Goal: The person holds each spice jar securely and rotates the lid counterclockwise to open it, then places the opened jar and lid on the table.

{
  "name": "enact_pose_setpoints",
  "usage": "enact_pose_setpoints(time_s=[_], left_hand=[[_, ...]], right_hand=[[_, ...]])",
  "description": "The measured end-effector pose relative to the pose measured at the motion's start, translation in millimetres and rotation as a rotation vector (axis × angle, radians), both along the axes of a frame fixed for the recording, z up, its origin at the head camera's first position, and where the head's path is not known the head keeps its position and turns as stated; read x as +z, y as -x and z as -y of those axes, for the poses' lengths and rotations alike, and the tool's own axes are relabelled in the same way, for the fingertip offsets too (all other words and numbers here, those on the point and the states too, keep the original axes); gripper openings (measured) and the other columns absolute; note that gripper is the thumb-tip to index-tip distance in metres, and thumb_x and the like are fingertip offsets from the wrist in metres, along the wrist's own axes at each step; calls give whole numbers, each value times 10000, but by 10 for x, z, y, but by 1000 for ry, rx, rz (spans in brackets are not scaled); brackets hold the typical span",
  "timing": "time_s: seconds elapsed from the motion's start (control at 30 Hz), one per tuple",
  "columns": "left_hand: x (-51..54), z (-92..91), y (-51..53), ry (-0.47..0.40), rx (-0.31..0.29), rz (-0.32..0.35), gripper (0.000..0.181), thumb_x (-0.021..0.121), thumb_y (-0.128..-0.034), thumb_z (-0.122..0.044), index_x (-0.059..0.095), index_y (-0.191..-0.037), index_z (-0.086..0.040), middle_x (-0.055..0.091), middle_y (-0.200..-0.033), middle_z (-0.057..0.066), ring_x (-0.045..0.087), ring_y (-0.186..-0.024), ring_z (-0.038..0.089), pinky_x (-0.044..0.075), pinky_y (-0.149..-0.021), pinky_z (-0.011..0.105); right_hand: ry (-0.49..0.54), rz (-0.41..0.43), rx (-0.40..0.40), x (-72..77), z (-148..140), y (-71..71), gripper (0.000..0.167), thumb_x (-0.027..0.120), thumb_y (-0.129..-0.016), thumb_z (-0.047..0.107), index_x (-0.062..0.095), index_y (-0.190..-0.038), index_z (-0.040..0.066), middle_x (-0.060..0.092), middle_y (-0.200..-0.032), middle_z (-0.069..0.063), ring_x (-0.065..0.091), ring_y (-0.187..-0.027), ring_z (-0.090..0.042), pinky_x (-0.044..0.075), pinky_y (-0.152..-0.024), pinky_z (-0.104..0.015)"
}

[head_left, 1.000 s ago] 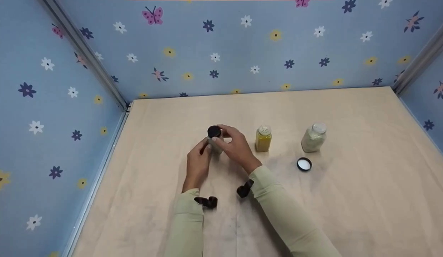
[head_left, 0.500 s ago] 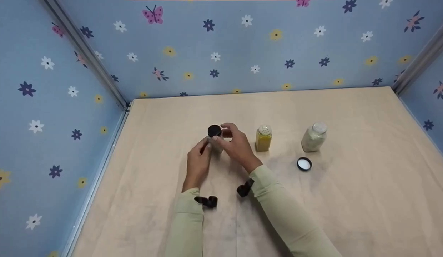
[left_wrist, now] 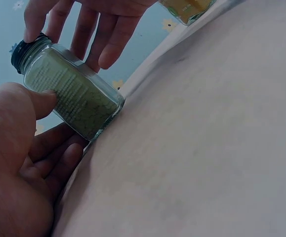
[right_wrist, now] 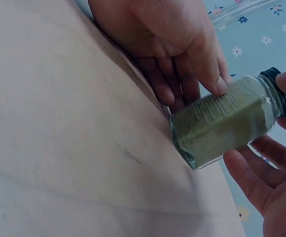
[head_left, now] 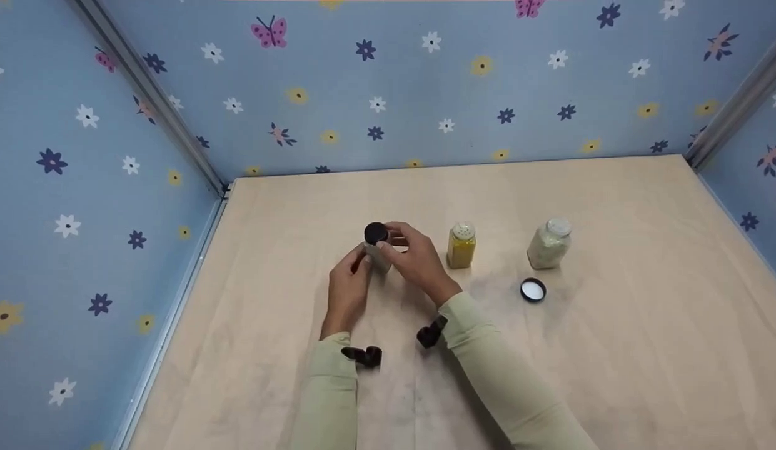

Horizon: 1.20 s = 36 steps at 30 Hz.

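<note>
A square glass spice jar (left_wrist: 73, 91) with greenish powder and printed text stands on the table, topped by a black screw cap (head_left: 376, 233). My left hand (head_left: 348, 287) holds the jar's body from the left, thumb on the printed side. From the other side my right hand (head_left: 418, 259) pinches the black cap between thumb and fingers; in the right wrist view the thumb presses the edge of the cap (right_wrist: 277, 91). Just right of that hand stands a yellow-filled shaker jar (head_left: 461, 245) with a perforated top.
Farther right stands a jar of pale green contents (head_left: 549, 244) with a whitish top. In front of it a loose black cap (head_left: 533, 290) lies with its white inside up. Flowered blue panels (head_left: 400, 81) border the cloth-covered table (head_left: 638, 300) at the back and sides.
Both hands stay at the jar with nearly the same grip. The whole head view has shifted slightly downward in the frame; the other jars and loose cap have not moved.
</note>
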<state>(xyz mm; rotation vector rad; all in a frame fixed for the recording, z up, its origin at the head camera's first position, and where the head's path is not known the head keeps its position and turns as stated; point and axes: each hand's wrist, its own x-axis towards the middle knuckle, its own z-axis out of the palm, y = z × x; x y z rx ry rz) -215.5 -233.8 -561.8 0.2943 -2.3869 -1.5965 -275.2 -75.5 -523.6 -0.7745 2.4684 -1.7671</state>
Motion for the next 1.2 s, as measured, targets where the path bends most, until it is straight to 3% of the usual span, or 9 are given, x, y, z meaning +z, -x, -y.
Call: enact_pose_setpoints(time_s=[0.47, 0.7, 0.87, 1.07, 1.2], left_hand=[[-3, -44, 11, -28, -15, 11, 402, 556, -1043, -280, 574, -1434, -187, 572, -1415, -25, 498, -1319, 123, 419, -1072, 351], [-3, -20, 4, 15, 0, -15, 393, 553, -1041, -264, 587, -1420, -162, 604, -1377, 8, 540, -1276, 152, 436, -1054, 388], [-9, -13, -1, 3, -1, -17, 393, 551, -1041, -265, 587, -1420, -169, 603, -1377, -2, 540, -1275, 152, 438, -1053, 395], [-12, -12, -8, 6, 4, -9, 391, 557, -1041, -262, 586, -1420, -167, 602, -1376, -1, 535, -1279, 147, 439, -1052, 385], [-2, -6, -2, 2, -2, -16, 391, 554, -1041, -258, 585, -1421, -174, 598, -1381, -8, 527, -1288, 142, 432, -1058, 386]], right_hand=[[-52, -45, -21, 42, -15, -4, 498, 697, -956, 341, 594, -1386, 111, 621, -1301, -60, 613, -1151, -200, 512, -962, -412], [-50, -60, -7, 22, -17, -19, 521, 658, -971, 417, 570, -1422, 171, 613, -1336, -35, 635, -1140, -193, 524, -941, -435], [-23, -53, 1, 24, -28, -4, 528, 654, -962, 458, 569, -1425, 220, 655, -1275, -14, 650, -1121, -189, 527, -940, -424], [-7, -12, 7, 19, -43, 2, 528, 674, -949, 457, 571, -1425, 252, 664, -1254, 10, 650, -1120, -180, 535, -914, -350], [37, -8, -14, -5, -34, -14, 497, 694, -941, 437, 592, -1398, 271, 669, -1249, 42, 643, -1118, -135, 532, -926, -387]])
